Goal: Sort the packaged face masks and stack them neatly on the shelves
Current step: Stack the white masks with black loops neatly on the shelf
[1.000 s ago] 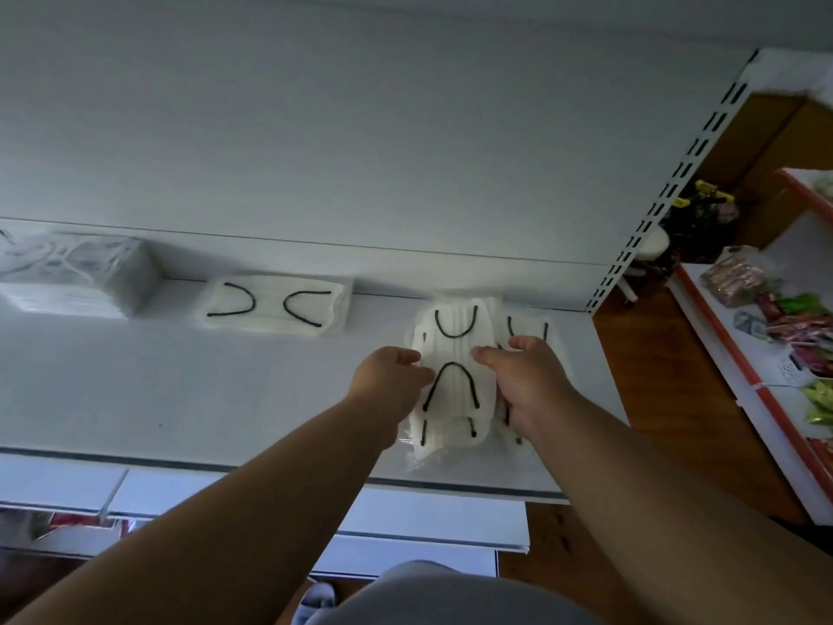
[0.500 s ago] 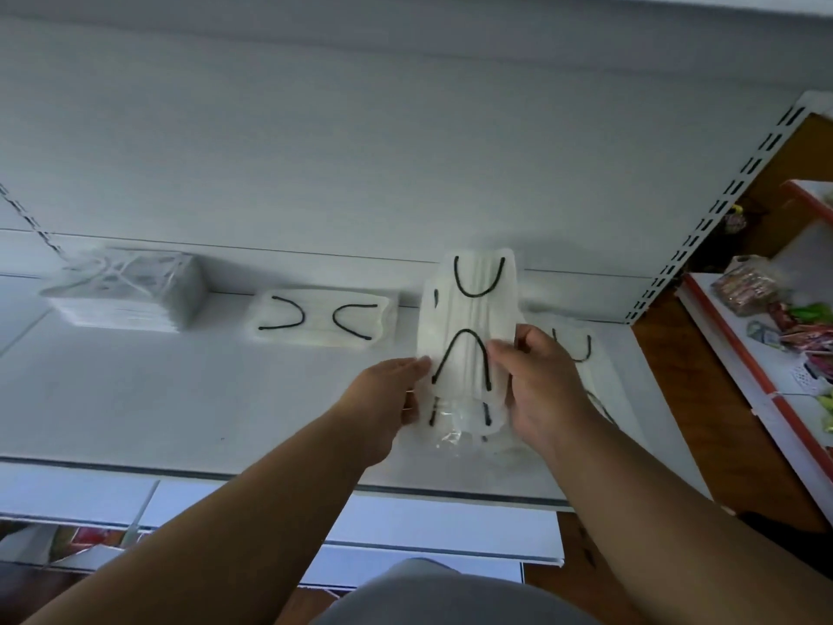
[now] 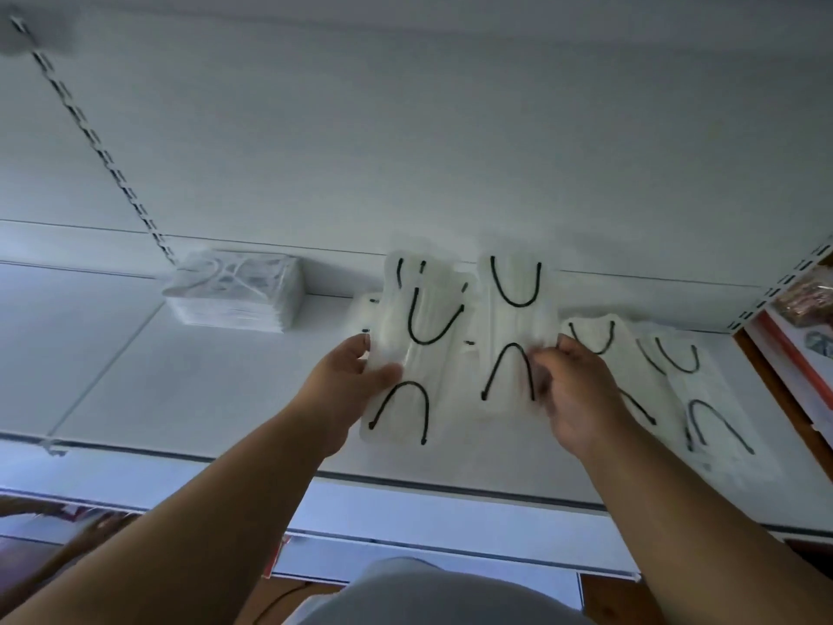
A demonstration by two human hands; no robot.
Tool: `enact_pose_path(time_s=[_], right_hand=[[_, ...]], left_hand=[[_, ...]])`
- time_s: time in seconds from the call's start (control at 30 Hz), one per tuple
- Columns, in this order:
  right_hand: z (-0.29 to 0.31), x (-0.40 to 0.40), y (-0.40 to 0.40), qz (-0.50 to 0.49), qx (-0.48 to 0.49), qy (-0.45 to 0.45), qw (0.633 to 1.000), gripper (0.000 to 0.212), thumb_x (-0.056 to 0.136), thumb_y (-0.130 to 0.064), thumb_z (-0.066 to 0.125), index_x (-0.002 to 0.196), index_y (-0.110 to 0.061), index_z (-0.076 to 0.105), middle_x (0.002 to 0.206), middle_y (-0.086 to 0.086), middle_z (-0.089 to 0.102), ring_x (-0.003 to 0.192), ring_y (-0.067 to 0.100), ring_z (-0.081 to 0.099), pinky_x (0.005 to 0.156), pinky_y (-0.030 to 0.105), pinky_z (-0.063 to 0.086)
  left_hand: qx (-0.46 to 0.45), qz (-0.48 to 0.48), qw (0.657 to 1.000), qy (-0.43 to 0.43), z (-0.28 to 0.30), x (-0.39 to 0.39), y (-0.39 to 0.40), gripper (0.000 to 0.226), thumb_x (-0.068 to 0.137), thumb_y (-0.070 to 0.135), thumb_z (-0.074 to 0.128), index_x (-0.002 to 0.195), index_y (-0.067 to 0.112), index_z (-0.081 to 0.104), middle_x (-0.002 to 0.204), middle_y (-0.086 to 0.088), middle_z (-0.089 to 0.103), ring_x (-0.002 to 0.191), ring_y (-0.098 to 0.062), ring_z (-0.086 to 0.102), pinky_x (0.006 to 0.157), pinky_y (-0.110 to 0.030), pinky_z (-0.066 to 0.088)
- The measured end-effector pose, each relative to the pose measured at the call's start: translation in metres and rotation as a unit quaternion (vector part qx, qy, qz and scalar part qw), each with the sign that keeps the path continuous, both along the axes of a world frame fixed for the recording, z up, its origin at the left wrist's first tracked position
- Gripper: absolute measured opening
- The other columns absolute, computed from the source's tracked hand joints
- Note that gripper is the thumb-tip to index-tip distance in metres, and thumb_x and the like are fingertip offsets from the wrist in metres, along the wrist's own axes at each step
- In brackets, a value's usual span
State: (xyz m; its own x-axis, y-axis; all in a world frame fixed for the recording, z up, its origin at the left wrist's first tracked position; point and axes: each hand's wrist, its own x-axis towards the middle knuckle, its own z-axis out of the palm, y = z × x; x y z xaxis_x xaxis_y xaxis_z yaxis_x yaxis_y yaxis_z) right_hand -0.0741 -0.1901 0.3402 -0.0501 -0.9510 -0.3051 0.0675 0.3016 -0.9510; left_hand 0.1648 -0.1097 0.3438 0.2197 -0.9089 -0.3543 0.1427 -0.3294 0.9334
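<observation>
My left hand (image 3: 349, 390) grips a mask pack (image 3: 405, 367), thumb on top; my right hand (image 3: 574, 390) pinches a 2nd pack (image 3: 511, 327) beside it, both above the white shelf (image 3: 180, 399). More packs (image 3: 685, 376) lie loose to the right; a neat stack (image 3: 236, 288) sits at back left.

Left hand (image 3: 349, 390) gripping white mask packet (image 3: 417, 354), black ear loops showing. Right hand (image 3: 574, 390) pinching second packet (image 3: 514, 336), just beside at 3 o'clock. More packets (image 3: 689, 390) flat on shelf (image 3: 180, 399) at 3 o'clock. Wrapped stack (image 3: 234, 290) at 10 o'clock against back panel.
</observation>
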Motion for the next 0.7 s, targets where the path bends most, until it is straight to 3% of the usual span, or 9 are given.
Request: enact_pose_path(time_s=[0.1, 0.17, 0.27, 0.33, 0.47, 0.6, 0.7], right_hand=[[0.005, 0.018, -0.001, 0.075, 0.026, -0.034, 0.996, 0.02, 0.088, -0.003, 0.061, 0.072, -0.015, 0.06, 0.072, 0.009, 0.064, 0.067, 0.02, 0.061, 0.062, 0.029, 0.048], [0.008, 0.036, 0.005, 0.142, 0.046, -0.046, 0.988, 0.008, 0.091, -0.003, 0.063, 0.093, -0.006, 0.069, 0.09, 0.013, 0.075, 0.084, 0.025, 0.072, 0.078, 0.038, 0.058], [0.003, 0.055, 0.012, 0.121, 0.049, -0.064, 0.989, 0.02, 0.087, 0.002, 0.067, 0.107, 0.003, 0.065, 0.104, 0.02, 0.073, 0.099, 0.035, 0.07, 0.093, 0.051, 0.054], [-0.002, 0.059, 0.012, 0.082, 0.031, -0.04, 0.995, 0.02, 0.084, 0.003, 0.069, 0.102, -0.004, 0.066, 0.101, 0.017, 0.074, 0.096, 0.033, 0.071, 0.093, 0.054, 0.054], [-0.005, 0.054, 0.009, 0.043, 0.011, -0.031, 0.999, 0.035, 0.085, 0.001, 0.069, 0.116, -0.014, 0.06, 0.104, 0.011, 0.074, 0.096, 0.028, 0.072, 0.092, 0.05, 0.055], [0.003, 0.054, 0.009, 0.051, 0.026, -0.114, 0.992, 0.033, 0.089, 0.005, 0.062, 0.118, -0.011, 0.061, 0.109, 0.013, 0.073, 0.099, 0.027, 0.072, 0.088, 0.046, 0.056], [0.005, 0.061, 0.013, 0.093, 0.056, -0.12, 0.987, 0.03, 0.09, 0.004, 0.061, 0.118, -0.007, 0.064, 0.11, 0.013, 0.074, 0.103, 0.029, 0.071, 0.088, 0.045, 0.056]], left_hand=[[-0.006, -0.032, 0.999, -0.04, 0.001, 0.02, 0.003, 0.031, 0.084, 0.002, 0.076, 0.111, 0.012, 0.064, 0.093, -0.011, 0.077, 0.085, -0.027, 0.076, 0.069, -0.035, 0.061], [-0.011, -0.056, 0.997, -0.05, 0.002, 0.026, 0.004, 0.034, 0.081, 0.0, 0.078, 0.111, 0.01, 0.064, 0.094, -0.012, 0.077, 0.087, -0.029, 0.076, 0.074, -0.038, 0.062], [-0.019, -0.074, 0.996, -0.041, 0.001, 0.032, 0.004, 0.035, 0.08, 0.003, 0.08, 0.111, 0.009, 0.064, 0.097, -0.014, 0.077, 0.091, -0.032, 0.075, 0.079, -0.042, 0.062], [-0.018, -0.069, 0.997, -0.023, 0.001, 0.036, 0.004, 0.031, 0.084, 0.011, 0.078, 0.112, 0.01, 0.064, 0.098, -0.013, 0.077, 0.092, -0.031, 0.075, 0.08, -0.044, 0.061], [-0.008, -0.044, 0.998, 0.04, -0.001, 0.042, 0.002, 0.021, 0.095, 0.019, 0.066, 0.114, 0.01, 0.065, 0.105, -0.016, 0.075, 0.093, -0.031, 0.074, 0.073, -0.038, 0.061], [0.004, -0.037, 0.998, 0.054, -0.006, 0.04, -0.001, 0.021, 0.098, 0.02, 0.063, 0.116, 0.009, 0.065, 0.113, -0.023, 0.071, 0.107, -0.042, 0.068, 0.097, -0.057, 0.053], [-0.001, -0.044, 0.998, 0.039, -0.009, 0.035, -0.004, 0.016, 0.099, 0.015, 0.06, 0.113, 0.008, 0.066, 0.101, -0.022, 0.072, 0.087, -0.032, 0.069, 0.085, -0.046, 0.058]])
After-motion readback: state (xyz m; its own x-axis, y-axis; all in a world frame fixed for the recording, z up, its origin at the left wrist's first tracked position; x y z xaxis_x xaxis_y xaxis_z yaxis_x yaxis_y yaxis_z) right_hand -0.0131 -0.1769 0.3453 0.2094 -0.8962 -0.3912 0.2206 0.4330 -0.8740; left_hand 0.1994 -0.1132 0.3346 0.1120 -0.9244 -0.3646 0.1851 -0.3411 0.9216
